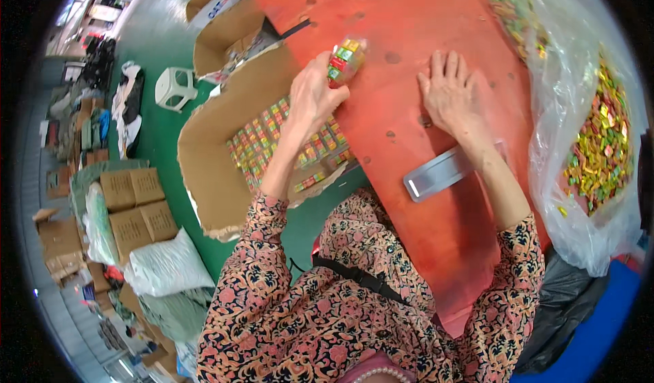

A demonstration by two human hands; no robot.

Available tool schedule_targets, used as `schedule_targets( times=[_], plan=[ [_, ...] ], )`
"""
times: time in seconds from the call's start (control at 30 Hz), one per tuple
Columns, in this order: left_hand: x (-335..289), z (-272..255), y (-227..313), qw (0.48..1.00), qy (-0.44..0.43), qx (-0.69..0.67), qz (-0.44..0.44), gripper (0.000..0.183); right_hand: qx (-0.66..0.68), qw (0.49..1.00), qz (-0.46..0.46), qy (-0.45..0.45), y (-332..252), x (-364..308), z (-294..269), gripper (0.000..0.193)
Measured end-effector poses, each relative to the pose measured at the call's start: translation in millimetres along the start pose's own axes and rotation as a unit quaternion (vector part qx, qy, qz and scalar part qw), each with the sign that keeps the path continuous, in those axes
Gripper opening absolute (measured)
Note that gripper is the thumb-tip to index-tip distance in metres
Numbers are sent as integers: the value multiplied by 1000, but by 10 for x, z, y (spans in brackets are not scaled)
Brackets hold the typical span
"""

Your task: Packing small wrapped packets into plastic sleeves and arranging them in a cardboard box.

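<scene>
My left hand grips a small clear pack of red, green and yellow cubes between thumb and fingers. It is held at the left edge of the red table, above the far right side of an open cardboard box. Rows of similar colourful packs lie in that box, partly hidden by my left forearm. On the tabletop my right hand rests palm down with fingers stretched out, holding nothing. Beneath my right forearm is a shallow grey rectangular tray-like piece, partly covered by the arm.
A large clear plastic bag with shiny foil-coloured pieces spreads over the table's right side. More open cardboard boxes stand beyond the left box. A white stool is on the green floor, with stacked cartons and a white sack farther left.
</scene>
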State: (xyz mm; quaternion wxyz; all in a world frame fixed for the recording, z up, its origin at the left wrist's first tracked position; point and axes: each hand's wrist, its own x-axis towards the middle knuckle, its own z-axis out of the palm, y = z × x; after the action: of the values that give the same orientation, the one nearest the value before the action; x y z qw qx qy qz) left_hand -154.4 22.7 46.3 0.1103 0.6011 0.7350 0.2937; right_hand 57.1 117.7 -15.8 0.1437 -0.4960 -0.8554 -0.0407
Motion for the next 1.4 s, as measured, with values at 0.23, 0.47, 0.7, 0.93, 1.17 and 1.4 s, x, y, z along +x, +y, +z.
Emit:
schedule_targets(
  times=[0.23,0.47,0.7,0.93,1.17,1.4],
  plan=[
    [-549,-674,-613,989,84,15,-121,51,-48,998,-8,-34,120,-5,51,51],
    [-1418,-919,-1643,941,190,73,-272,48,-60,997,-15,-47,240,14,92,52],
    [-2236,-703,-2804,901,225,104,-356,40,-60,997,-30,-45,301,7,147,52],
    [-2509,-394,-3460,866,248,110,-419,33,-71,995,-43,-49,368,10,102,51],
    [-2699,-197,-3855,860,221,141,-439,30,-69,994,-45,-67,434,6,62,52],
    [-2986,25,-4058,840,191,134,-490,32,-53,995,-48,-66,472,52,33,52]
  ],
)
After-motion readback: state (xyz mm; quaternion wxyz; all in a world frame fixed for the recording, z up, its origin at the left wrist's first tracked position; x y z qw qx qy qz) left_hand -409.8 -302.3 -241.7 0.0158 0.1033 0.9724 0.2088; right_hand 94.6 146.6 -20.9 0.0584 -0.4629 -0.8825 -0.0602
